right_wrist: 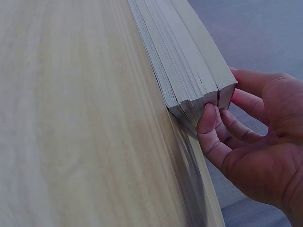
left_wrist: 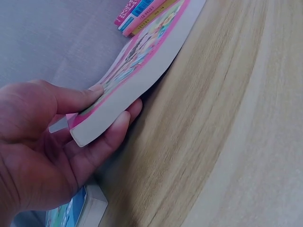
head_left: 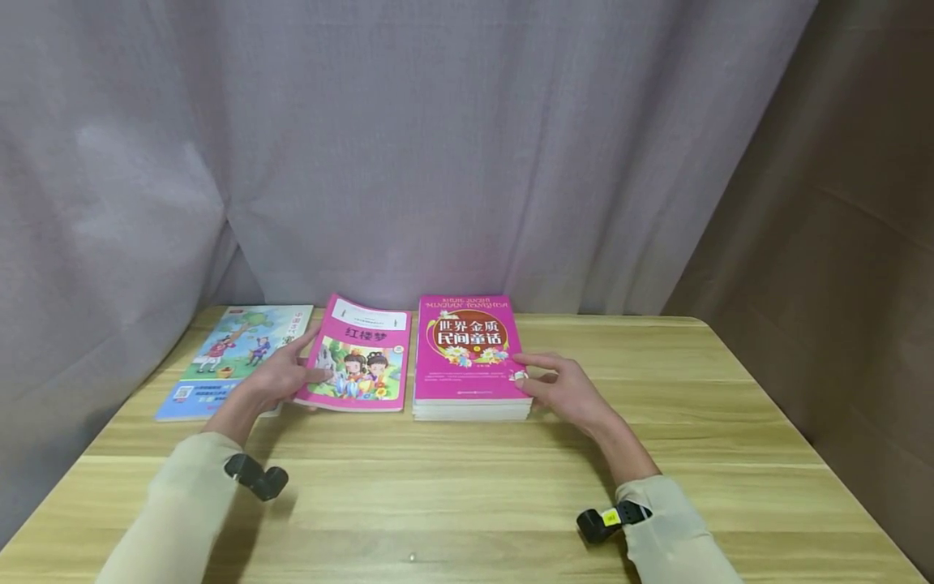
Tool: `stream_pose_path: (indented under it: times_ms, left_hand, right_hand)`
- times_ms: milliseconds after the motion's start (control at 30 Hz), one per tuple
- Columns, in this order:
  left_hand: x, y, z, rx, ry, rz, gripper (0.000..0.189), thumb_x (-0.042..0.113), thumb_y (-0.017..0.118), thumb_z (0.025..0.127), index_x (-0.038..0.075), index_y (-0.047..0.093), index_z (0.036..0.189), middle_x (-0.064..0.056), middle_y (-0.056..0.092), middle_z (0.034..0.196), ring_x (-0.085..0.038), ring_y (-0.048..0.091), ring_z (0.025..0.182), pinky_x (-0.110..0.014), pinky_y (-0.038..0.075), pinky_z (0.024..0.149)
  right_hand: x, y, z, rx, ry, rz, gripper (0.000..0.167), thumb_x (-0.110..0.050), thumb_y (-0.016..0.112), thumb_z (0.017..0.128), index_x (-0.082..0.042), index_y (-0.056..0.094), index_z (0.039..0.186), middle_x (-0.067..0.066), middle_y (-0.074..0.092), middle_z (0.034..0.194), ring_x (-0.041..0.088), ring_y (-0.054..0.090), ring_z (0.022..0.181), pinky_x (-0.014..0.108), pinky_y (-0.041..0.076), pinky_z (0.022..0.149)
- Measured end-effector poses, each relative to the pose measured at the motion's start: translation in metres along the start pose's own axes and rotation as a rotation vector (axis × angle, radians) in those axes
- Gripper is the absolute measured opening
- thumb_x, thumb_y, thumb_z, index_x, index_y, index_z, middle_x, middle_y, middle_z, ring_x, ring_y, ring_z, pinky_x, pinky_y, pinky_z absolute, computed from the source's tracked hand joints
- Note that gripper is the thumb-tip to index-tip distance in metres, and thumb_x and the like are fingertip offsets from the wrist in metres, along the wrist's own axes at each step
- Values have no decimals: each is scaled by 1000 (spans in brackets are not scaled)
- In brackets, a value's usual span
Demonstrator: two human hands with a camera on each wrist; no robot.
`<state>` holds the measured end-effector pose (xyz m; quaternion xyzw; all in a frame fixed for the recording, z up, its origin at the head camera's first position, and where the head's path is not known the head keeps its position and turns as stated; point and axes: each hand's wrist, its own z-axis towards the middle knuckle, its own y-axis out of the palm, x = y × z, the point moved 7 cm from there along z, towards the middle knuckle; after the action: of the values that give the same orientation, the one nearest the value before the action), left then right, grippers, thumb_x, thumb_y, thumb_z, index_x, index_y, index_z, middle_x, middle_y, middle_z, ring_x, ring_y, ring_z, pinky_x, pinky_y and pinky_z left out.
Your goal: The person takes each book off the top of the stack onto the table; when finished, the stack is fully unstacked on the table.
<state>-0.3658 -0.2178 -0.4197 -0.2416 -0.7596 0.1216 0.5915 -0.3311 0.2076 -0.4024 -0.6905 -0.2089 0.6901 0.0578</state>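
Observation:
My left hand (head_left: 280,375) pinches a pink paperback book (head_left: 365,357) by its left side, thumb on the illustrated cover and fingers underneath. In the left wrist view, the gripped end of this paperback (left_wrist: 120,94) is raised off the table and its cover bends slightly. To its right lies a stack of books (head_left: 474,349) with a magenta cover on top. My right hand (head_left: 572,393) touches the right side of that stack with loosely bent fingers. The right wrist view has the thumb (right_wrist: 207,120) against the near right corner of the stacked page edges (right_wrist: 184,56).
A blue-and-green illustrated book (head_left: 226,357) lies flat at the left, partly behind my left hand and wrist. The wooden table (head_left: 438,495) meets a grey curtain (head_left: 409,146) at its back edge. A brown curtain (head_left: 839,243) hangs at the right.

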Motion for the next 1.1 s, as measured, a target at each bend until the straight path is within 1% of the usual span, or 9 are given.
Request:
stream_pose_path:
  times_ms: [167,267,400,500,667,767,867,933,1100]
  left_hand:
    - [-1,1,3,8,-15,23,91,16,64,105,30,3,171,-36,56,142,-12,55,59,-24,40,48]
    - [1,2,4,13,-20,29,91,15,64,105,27,3,171,-36,57,141,-13,59,61,-25,43,49]
    - [3,1,3,16,-28,35,89,13,63,106,23,3,171,-40,49,148,-19,70,77,-30,56,57]
    - [4,0,2,32,-39,68,88,14,64,106,20,5,171,-40,47,149,-23,71,89,-30,59,65]
    - [7,-4,2,79,-38,193,87,18,68,103,13,13,170,-37,51,143,-31,64,101,-36,57,76]
    - [9,-6,1,108,-40,263,85,20,70,102,8,18,169,-37,47,151,-44,58,122,-54,54,102]
    - [15,-7,-1,129,-40,332,83,20,71,101,3,23,167,-36,38,160,-51,45,142,-64,36,122]
    - [20,-9,-4,150,-39,390,81,20,72,100,0,28,165,-36,38,161,-52,42,145,-65,33,124]
    - [38,-13,-15,256,2,578,73,21,72,97,-8,41,156,-37,49,152,-55,51,137,-66,42,116]
  right_hand:
    - [1,0,-1,-2,0,3,54,-14,73,99,-3,58,150,26,45,156,19,69,75,37,65,72]
    - [1,1,-2,-2,-1,2,54,-14,73,99,-3,58,150,26,45,156,18,68,76,37,64,72]
    - [2,0,-2,-2,3,8,54,-14,73,99,-4,58,150,25,45,156,19,69,77,37,65,73]
    - [1,1,-1,-5,1,13,54,-14,73,100,-4,58,150,26,46,156,19,70,77,38,65,74]
    - [1,2,-1,-6,2,8,54,-16,73,100,-5,58,150,26,46,155,19,71,80,39,65,75]
    - [1,2,0,-2,10,10,54,-16,73,100,-5,59,150,26,46,154,20,72,81,38,65,75]
    - [2,1,0,1,13,9,54,-16,74,99,-6,59,150,25,47,154,20,71,81,38,65,75]
    - [2,1,0,3,11,11,54,-16,74,99,-5,59,149,25,47,154,20,71,80,37,65,75]
    - [1,0,1,22,-12,-8,53,-20,75,99,-6,61,148,25,47,155,20,71,73,36,63,71]
